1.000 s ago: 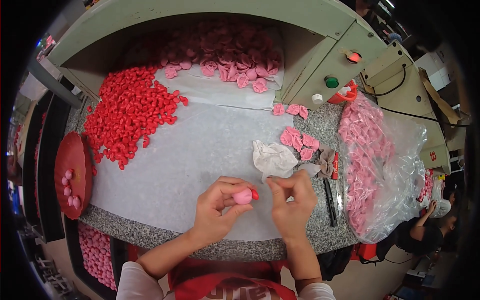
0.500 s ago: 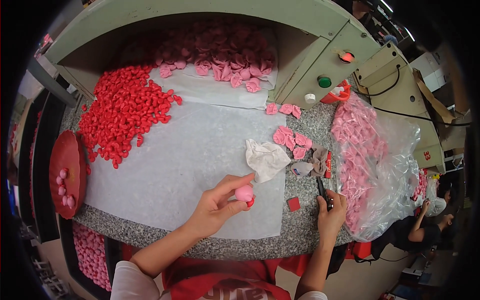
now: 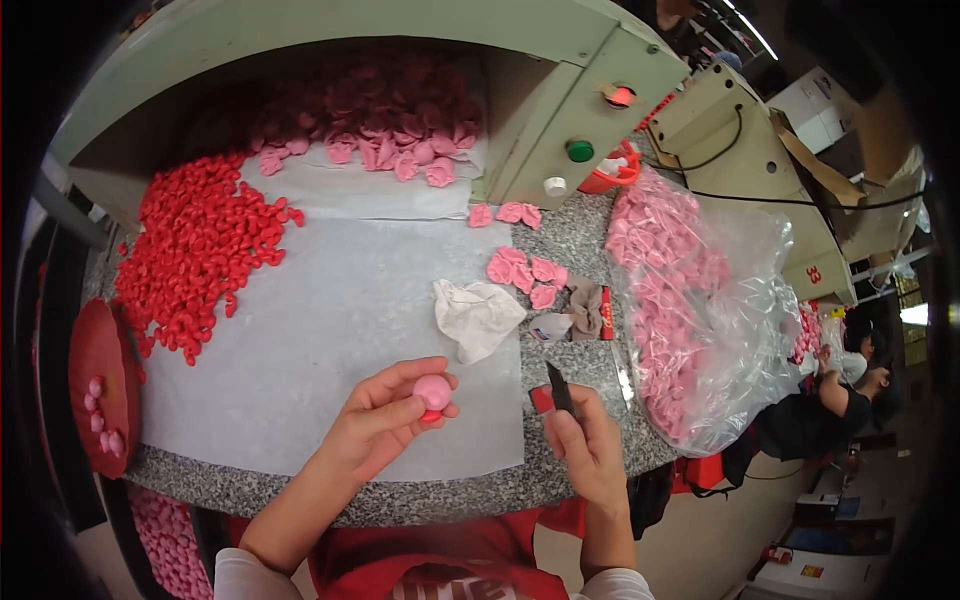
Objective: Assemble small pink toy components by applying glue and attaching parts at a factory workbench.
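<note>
My left hand (image 3: 375, 418) is closed around a smooth pink ball (image 3: 432, 391) with a small red piece (image 3: 431, 415) at its underside, held above the white sheet. My right hand (image 3: 585, 445) grips what looks like a black utility knife (image 3: 559, 388), its slanted tip pointing up and away from me. Behind the knife a small red square block (image 3: 541, 400) partly shows on the granite top. A crumpled white cloth (image 3: 478, 318) lies just beyond my hands, and a few pink ruffled pieces (image 3: 510, 268) sit past it.
Red pieces (image 3: 195, 250) heap at the left, and pink ones (image 3: 400, 120) fill the green machine's opening. A red dish (image 3: 95, 345) holds several pink balls. At the right lie a clear bag (image 3: 670, 300) of pink pieces and a grey tied cloth (image 3: 586, 308).
My right hand has lifted the knife off the granite and brought it toward the left hand. My left hand has turned the pink ball. The whole view has shifted.
</note>
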Available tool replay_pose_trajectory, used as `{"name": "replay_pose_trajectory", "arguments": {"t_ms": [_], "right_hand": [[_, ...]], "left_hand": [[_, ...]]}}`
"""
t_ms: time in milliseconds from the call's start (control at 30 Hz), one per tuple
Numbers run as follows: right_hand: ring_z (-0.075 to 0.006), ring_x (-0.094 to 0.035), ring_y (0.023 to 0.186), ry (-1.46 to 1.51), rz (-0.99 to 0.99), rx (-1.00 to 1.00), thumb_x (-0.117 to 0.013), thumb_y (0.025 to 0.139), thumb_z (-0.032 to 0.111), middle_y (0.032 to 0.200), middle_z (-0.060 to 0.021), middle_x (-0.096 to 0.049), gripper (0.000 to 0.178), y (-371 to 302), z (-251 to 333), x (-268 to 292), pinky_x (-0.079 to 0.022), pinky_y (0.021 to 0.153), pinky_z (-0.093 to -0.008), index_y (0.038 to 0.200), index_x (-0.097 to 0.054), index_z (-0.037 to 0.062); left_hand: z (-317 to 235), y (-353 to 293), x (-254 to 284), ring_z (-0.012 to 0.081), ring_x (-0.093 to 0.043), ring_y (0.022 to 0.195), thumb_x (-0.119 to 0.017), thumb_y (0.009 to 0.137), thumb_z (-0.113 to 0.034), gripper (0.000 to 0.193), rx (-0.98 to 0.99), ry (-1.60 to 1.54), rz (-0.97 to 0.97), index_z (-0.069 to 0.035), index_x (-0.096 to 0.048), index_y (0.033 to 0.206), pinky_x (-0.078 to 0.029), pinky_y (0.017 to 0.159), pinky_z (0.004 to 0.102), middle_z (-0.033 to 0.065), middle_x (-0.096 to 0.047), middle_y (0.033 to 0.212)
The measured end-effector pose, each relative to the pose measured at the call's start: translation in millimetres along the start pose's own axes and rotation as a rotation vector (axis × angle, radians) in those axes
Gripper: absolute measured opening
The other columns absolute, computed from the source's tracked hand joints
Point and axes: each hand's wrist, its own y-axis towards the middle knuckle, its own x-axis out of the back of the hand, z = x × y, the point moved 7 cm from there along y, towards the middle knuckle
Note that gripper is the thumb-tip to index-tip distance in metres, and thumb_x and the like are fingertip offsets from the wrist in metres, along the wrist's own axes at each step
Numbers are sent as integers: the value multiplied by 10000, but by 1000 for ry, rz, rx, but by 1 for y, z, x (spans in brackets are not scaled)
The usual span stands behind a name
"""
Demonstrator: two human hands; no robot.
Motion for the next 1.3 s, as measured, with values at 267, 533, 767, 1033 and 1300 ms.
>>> {"name": "replay_pose_trajectory", "arguments": {"t_ms": [267,533,767,1033,1300], "right_hand": [[-68,-456,539,-86,233,210,-442,921,161,619,-2,-496,261,45,49,-51,-364,491,-212,1096,-553,2],[-114,-542,557,-270,175,503,-508,871,102,707,-72,-572,220,49,53,-69,-442,528,-242,1073,-553,30],[-151,-548,466,-588,100,559,-742,701,304,664,-50,-587,348,41,57,-75,-424,423,-265,857,-553,57],[-143,-517,409,-761,-55,613,-760,611,439,503,6,-511,447,38,45,-69,-373,358,-267,664,-483,92],[-150,-466,363,-820,-93,687,-694,654,511,464,-1,-410,493,36,44,-74,-335,329,-261,581,-411,114]], "left_hand": [[-5,3,3,205,-591,910,-544,865,-139,445,26,-139,38,7,-418,1267,-487,788,272,163,-558,1101],[-11,2,13,175,-557,907,-535,873,-169,451,-28,-149,-43,18,-423,1268,-458,823,278,140,-568,1087],[-6,4,11,151,-515,924,-530,874,-162,429,2,-13,-73,11,-449,1259,-407,827,284,97,-566,1066],[3,7,7,173,-526,966,-529,873,-155,432,44,-12,-50,26,-445,1255,-412,856,313,114,-568,1069],[2,3,7,204,-545,1011,-528,875,-162,420,55,-20,-59,36,-456,1238,-426,881,347,132,-575,1070]]}}
